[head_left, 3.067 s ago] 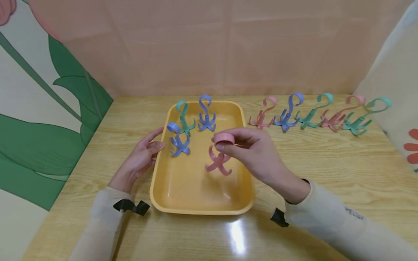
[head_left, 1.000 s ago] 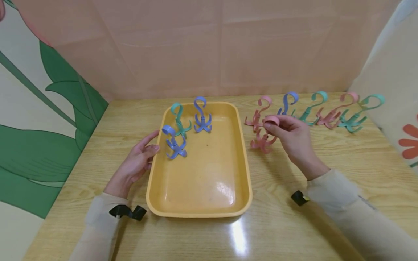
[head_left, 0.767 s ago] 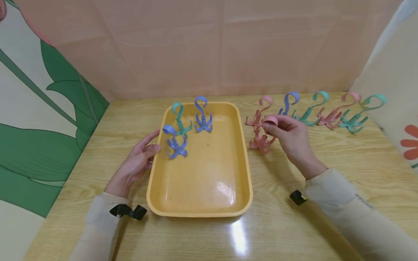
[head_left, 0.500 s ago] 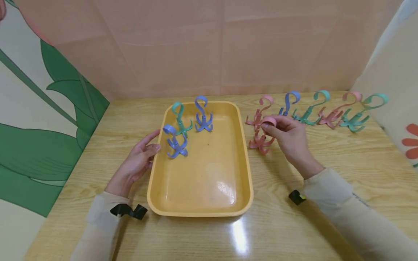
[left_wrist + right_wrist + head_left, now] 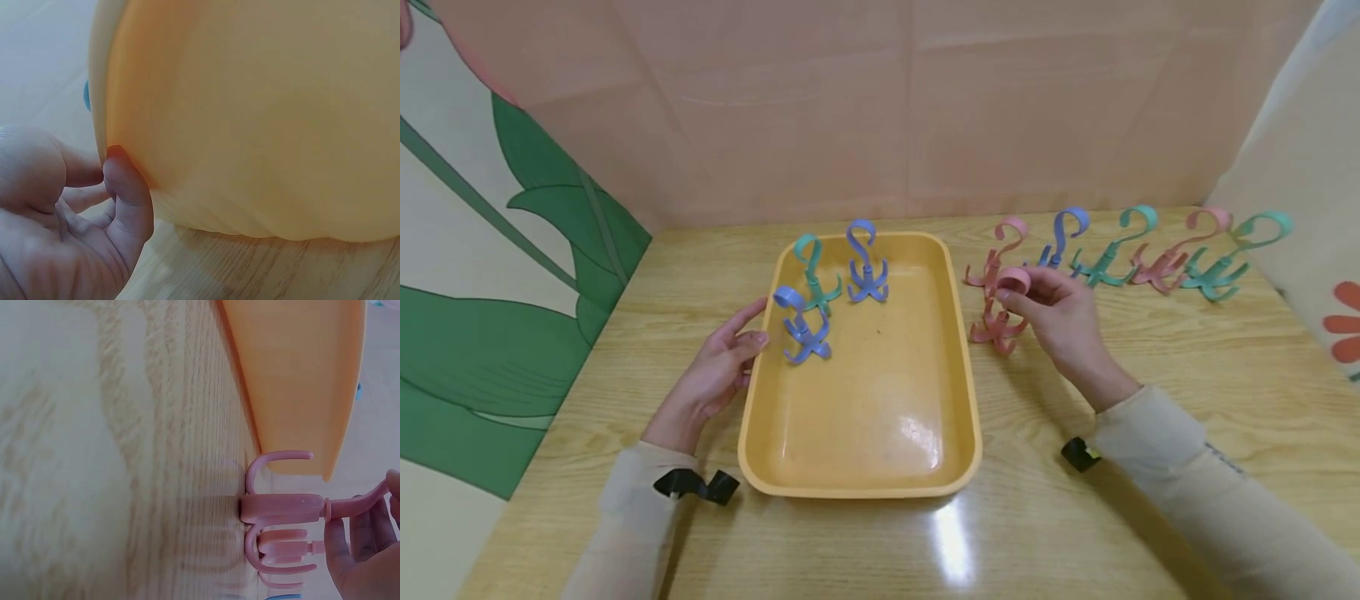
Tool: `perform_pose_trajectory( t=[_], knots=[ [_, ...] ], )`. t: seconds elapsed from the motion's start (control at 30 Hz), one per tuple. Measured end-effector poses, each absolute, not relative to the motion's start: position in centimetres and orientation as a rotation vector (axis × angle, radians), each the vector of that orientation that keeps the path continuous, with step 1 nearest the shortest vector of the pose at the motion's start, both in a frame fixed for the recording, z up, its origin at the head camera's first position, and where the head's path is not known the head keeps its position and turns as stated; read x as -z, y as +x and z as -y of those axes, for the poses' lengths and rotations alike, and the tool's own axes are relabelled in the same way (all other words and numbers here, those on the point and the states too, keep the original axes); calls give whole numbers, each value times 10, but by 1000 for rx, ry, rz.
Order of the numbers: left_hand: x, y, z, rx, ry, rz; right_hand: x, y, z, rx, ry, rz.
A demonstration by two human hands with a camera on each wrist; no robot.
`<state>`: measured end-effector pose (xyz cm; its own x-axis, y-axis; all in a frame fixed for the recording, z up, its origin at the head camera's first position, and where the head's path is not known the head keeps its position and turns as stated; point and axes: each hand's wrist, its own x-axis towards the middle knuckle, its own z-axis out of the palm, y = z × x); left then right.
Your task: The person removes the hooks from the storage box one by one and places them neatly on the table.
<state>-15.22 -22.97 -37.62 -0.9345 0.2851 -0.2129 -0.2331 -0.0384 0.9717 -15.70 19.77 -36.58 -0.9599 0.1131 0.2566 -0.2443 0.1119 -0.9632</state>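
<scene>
My right hand [image 5: 1063, 325] pinches the curled top of a pink four-claw rotating hook [image 5: 997, 330], whose claws stand on the table just right of the yellow tray [image 5: 859, 492]. In the right wrist view this pink hook [image 5: 284, 508] is upright, its claws touching the wood, with another pink hook [image 5: 284, 549] behind it. My left hand [image 5: 718, 371] holds the tray's left side. Seen from the left wrist, thumb and a finger [image 5: 128, 187] pinch the tray wall [image 5: 250, 125]. Inside the tray are a green hook [image 5: 822, 293], a blue hook [image 5: 868, 283] and a nearer blue hook [image 5: 808, 340].
Along the table's back right runs a row of hooks: pink [image 5: 988, 273], blue [image 5: 1058, 242], green [image 5: 1105, 265], pink [image 5: 1161, 267] and green [image 5: 1213, 275]. A pink cloth wall [image 5: 910, 108] rises behind the table [image 5: 1150, 375].
My right hand has carried the pink hook from above the tray rightward to the table, in front of the row's leftmost pink hook. Lately it shifts only slightly left. My left hand stays on the tray.
</scene>
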Motion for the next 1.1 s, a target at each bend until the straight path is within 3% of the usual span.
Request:
perform_pose_trajectory(
  t=[0.47,0.73,1.1],
  knots=[
    [376,-152,230,-2031,41,-1891,365,-154,-198,-1848,115,2194],
    [376,-151,229,-2038,50,-1886,337,-145,-192,-1749,133,2043],
    [377,-152,231,-2049,51,-1877,299,-126,-162,-1762,382,1869]
  ],
)
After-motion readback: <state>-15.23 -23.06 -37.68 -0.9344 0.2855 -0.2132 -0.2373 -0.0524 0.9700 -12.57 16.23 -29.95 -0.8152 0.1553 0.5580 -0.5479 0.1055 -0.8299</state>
